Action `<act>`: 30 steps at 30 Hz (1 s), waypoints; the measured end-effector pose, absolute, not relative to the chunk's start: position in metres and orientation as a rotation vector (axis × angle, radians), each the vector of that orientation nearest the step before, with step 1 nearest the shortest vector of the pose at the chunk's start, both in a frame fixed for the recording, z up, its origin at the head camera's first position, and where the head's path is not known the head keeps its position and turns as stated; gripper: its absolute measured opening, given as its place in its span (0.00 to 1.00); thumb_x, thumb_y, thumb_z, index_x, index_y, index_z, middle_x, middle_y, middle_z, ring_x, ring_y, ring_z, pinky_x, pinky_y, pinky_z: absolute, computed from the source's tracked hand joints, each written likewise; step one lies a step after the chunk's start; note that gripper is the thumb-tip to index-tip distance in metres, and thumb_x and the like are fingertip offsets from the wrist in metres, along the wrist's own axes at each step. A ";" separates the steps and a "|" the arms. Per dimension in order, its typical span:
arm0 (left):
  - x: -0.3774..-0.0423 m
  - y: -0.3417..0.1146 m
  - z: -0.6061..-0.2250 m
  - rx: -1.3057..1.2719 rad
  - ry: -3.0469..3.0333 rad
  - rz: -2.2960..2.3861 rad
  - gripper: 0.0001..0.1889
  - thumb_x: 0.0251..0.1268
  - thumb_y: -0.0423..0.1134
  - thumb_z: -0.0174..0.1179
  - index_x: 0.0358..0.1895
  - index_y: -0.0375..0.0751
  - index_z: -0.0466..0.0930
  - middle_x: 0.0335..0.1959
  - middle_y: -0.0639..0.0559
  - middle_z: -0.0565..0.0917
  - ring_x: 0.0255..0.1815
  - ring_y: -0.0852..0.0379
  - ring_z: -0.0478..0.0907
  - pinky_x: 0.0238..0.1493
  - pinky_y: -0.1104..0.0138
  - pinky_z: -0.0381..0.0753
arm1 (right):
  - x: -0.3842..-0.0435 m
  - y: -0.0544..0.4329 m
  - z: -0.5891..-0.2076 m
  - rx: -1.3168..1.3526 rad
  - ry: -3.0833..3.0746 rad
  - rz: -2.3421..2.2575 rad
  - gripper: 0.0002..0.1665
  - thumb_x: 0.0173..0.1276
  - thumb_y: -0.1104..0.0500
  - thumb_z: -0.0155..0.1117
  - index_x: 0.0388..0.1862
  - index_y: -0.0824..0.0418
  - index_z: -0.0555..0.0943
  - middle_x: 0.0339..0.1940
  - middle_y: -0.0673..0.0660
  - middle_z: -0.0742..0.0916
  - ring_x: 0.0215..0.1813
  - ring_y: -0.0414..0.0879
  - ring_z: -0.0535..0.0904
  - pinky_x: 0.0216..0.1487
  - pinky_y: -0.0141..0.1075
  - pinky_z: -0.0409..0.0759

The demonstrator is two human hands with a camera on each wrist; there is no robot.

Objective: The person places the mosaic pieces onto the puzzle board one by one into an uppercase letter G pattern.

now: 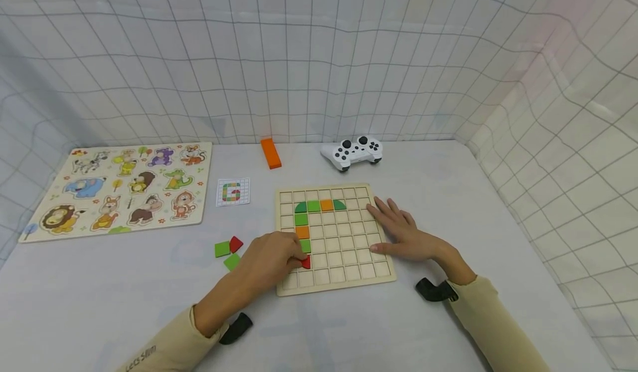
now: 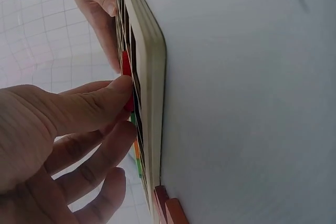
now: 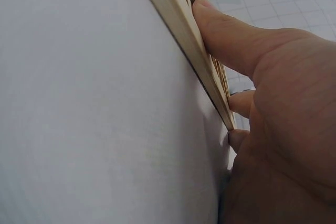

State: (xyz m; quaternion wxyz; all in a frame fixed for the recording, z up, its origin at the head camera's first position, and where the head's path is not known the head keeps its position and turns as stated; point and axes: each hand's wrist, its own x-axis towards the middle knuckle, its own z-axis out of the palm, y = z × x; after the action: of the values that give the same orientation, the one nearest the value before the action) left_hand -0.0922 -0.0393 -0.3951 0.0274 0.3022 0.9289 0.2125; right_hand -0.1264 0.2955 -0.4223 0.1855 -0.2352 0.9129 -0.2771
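Gridded board [image 1: 344, 246] between left hand [image 1: 273, 256] and right hand [image 1: 408, 242].
In its cells: three light-green squares [image 1: 313, 206], two orange squares [image 1: 326, 205], two dark-green wedges [image 1: 339, 205]. The left hand pinches a red wedge [image 1: 306, 262] at the board; beside that hand lie two loose green squares [image 1: 222, 249] and one loose red wedge [image 1: 236, 244]. The right hand, fingers extended, rests on the board's edge.

sleeves [image 1: 498, 322]: beige | left-sleeve lettering [image 1: 141, 358]: dark | cuff pieces [image 1: 432, 290]: black, smooth

Downward head view, wrist views beside board [image 1: 346, 243]
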 end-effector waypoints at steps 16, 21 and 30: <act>-0.090 -0.038 -0.396 0.983 2.884 0.613 0.05 0.56 0.33 0.73 0.30 0.49 0.92 0.29 0.60 0.84 0.31 0.63 0.76 0.30 0.73 0.75 | -0.127 0.295 -0.421 -0.662 2.569 -0.777 0.55 0.71 0.42 0.62 0.84 0.52 0.42 0.84 0.60 0.39 0.82 0.63 0.24 0.74 0.64 0.30; -0.091 -0.037 -0.395 1.021 2.910 0.585 0.05 0.55 0.34 0.73 0.30 0.51 0.92 0.29 0.61 0.85 0.31 0.64 0.75 0.31 0.72 0.76 | -0.128 0.295 -0.422 -0.668 2.577 -0.775 0.55 0.72 0.41 0.62 0.84 0.52 0.42 0.84 0.60 0.39 0.82 0.63 0.24 0.74 0.64 0.31; -0.090 -0.037 -0.395 0.999 2.934 0.534 0.05 0.55 0.33 0.74 0.32 0.49 0.93 0.30 0.58 0.86 0.32 0.61 0.79 0.32 0.70 0.78 | -0.127 0.294 -0.422 -0.665 2.573 -0.774 0.55 0.71 0.42 0.62 0.84 0.52 0.42 0.84 0.60 0.39 0.82 0.64 0.24 0.74 0.65 0.30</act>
State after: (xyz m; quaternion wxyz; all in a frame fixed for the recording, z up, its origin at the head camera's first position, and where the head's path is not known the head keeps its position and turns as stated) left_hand -0.0899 -0.0368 -0.3951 -0.0019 0.3177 0.9329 0.1698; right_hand -0.1272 0.2942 -0.4221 0.1855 -0.2360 0.9134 -0.2748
